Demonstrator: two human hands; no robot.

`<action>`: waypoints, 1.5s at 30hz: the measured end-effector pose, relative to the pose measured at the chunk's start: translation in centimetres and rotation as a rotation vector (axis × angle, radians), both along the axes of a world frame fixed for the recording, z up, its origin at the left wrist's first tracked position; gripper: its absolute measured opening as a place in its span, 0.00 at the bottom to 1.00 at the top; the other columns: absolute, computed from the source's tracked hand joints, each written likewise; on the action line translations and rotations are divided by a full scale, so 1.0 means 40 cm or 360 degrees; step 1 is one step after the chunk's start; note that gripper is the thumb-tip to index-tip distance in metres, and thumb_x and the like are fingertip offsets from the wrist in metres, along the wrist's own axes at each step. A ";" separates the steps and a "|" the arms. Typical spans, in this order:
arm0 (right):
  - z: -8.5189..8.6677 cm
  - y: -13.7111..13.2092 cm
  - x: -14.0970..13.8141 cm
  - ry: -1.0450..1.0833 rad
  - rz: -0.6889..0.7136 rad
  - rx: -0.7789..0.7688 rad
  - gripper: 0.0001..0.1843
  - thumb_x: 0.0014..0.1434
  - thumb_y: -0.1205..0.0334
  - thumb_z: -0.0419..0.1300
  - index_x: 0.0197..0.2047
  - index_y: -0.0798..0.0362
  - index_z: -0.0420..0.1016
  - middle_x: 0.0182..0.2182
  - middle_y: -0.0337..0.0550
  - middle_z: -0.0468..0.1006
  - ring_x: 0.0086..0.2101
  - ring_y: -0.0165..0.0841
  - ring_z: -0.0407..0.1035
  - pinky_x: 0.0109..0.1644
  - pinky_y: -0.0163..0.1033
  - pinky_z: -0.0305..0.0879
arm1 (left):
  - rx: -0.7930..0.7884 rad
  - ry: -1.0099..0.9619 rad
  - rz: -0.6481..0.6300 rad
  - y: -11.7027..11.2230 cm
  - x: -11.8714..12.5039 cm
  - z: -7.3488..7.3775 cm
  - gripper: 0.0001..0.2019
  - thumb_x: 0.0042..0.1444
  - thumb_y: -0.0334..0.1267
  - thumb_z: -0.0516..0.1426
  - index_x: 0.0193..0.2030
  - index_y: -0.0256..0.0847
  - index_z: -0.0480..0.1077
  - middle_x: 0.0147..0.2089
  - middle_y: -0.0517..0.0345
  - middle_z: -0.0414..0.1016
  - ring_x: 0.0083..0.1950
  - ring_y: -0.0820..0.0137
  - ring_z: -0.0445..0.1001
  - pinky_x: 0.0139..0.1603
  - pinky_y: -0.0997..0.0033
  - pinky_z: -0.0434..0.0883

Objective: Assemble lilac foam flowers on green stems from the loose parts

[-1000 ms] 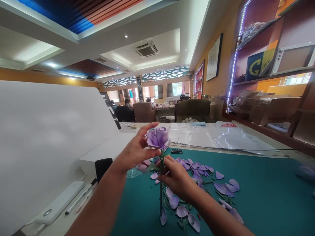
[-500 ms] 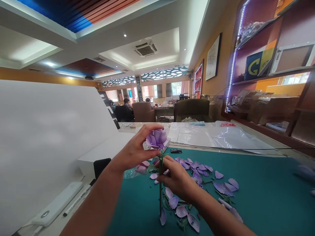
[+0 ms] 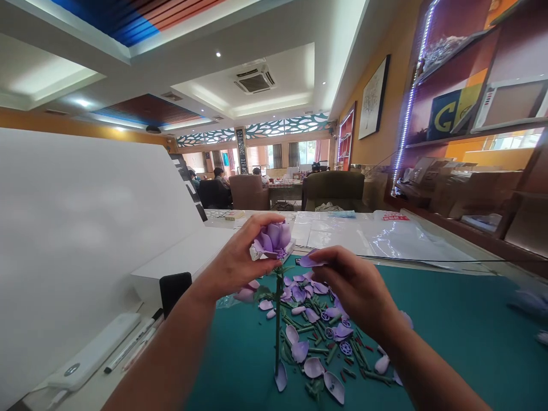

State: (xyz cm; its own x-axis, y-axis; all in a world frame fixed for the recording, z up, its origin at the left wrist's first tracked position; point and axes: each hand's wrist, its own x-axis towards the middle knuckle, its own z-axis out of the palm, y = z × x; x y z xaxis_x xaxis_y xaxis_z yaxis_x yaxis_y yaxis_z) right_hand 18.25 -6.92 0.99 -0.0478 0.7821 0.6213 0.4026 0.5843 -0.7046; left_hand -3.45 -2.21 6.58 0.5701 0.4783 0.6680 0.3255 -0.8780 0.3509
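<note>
My left hand (image 3: 237, 254) is closed around the side of a purple toy flower (image 3: 274, 240), fingers over its top and thumb beneath the bloom. Its green stem (image 3: 278, 325) hangs down upright with leaves partway along. In my right hand (image 3: 355, 282) a single purple petal (image 3: 311, 258) is pinched between thumb and fingers, a short way right of the bloom and apart from it. Below the hands, loose petals (image 3: 314, 367), green stem pieces (image 3: 317, 350) and purple wheel-shaped parts (image 3: 345, 347) lie scattered. A pink bud (image 3: 246, 292) shows beside the stem under my left hand.
A green mat (image 3: 462, 337) covers the table. White panels (image 3: 85, 228) stand at the left, with a white device (image 3: 96, 348), pens (image 3: 131, 345) and a black object (image 3: 175, 291) nearby. Clear plastic sheets (image 3: 363, 234) lie beyond the mat. Seated people are in the background.
My right hand has moved from the stem up and to the right, and now a petal shows in its fingers. More loose pieces are uncovered on the mat. My left hand keeps its hold.
</note>
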 end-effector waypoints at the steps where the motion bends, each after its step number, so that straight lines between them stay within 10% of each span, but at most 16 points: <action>1: 0.009 -0.008 -0.004 0.0022 -0.0012 0.0027 0.07 0.58 0.62 0.57 0.40 0.50 0.74 0.29 0.40 0.80 0.30 0.33 0.76 0.33 0.37 0.71 | -0.0010 0.0002 0.0008 -0.001 0.000 -0.001 0.29 0.52 0.33 0.62 0.59 0.52 0.59 0.59 0.55 0.63 0.57 0.60 0.65 0.50 0.63 0.72; 17: 0.103 -0.021 -0.024 -0.0276 -0.0280 0.0594 0.07 0.61 0.61 0.56 0.32 0.49 0.72 0.18 0.33 0.72 0.19 0.26 0.65 0.23 0.33 0.58 | -0.0125 -0.0024 0.0029 -0.014 0.018 -0.003 0.28 0.53 0.35 0.61 0.60 0.54 0.59 0.57 0.56 0.64 0.47 0.66 0.69 0.41 0.69 0.72; 45: 0.141 -0.016 -0.044 -0.0680 -0.0420 0.0693 0.09 0.61 0.59 0.54 0.29 0.50 0.69 0.17 0.35 0.69 0.18 0.27 0.60 0.23 0.34 0.51 | -0.0052 -0.0041 0.0079 -0.010 0.034 -0.002 0.28 0.51 0.34 0.62 0.58 0.54 0.61 0.58 0.55 0.67 0.52 0.61 0.69 0.50 0.60 0.70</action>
